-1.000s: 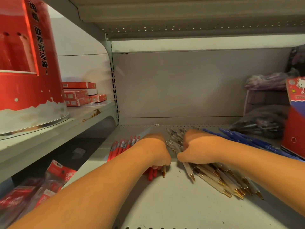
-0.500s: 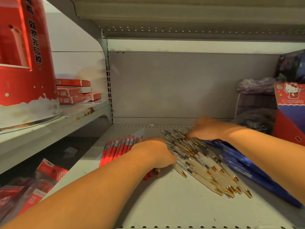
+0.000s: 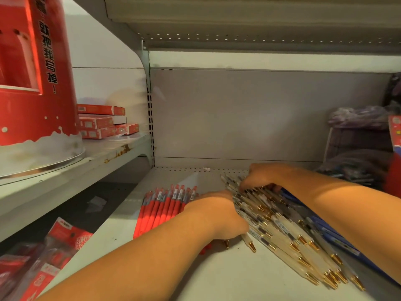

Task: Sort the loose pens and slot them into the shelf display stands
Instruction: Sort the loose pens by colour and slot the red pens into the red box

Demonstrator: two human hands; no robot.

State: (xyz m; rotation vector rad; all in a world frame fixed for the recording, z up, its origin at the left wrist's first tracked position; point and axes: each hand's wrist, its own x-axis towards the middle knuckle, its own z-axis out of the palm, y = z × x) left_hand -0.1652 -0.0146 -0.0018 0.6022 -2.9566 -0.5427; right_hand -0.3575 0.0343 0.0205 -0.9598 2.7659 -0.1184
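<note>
Three groups of loose pens lie on the grey shelf (image 3: pixel 217 276). A row of red pens (image 3: pixel 160 211) lies at the left. Several clear pens with gold tips (image 3: pixel 288 240) fan out in the middle. Blue pens (image 3: pixel 332 235) lie at the right, partly under my right forearm. My left hand (image 3: pixel 214 216) rests knuckles-up between the red and clear pens, fingers curled down onto pens; what it holds is hidden. My right hand (image 3: pixel 262 177) rests on the far end of the clear pens, fingertips curled into them.
A large red display stand (image 3: pixel 32 83) stands on the higher shelf at left, with stacked red boxes (image 3: pixel 102 122) behind it. Red packets (image 3: pixel 43 266) lie on the lower left. Bagged goods (image 3: pixel 358 148) and a red box edge (image 3: pixel 393 148) crowd the right.
My right hand moved from beside the left hand to the far end of the clear pens, which now lie more spread out. My left hand stayed between the red and clear pens.
</note>
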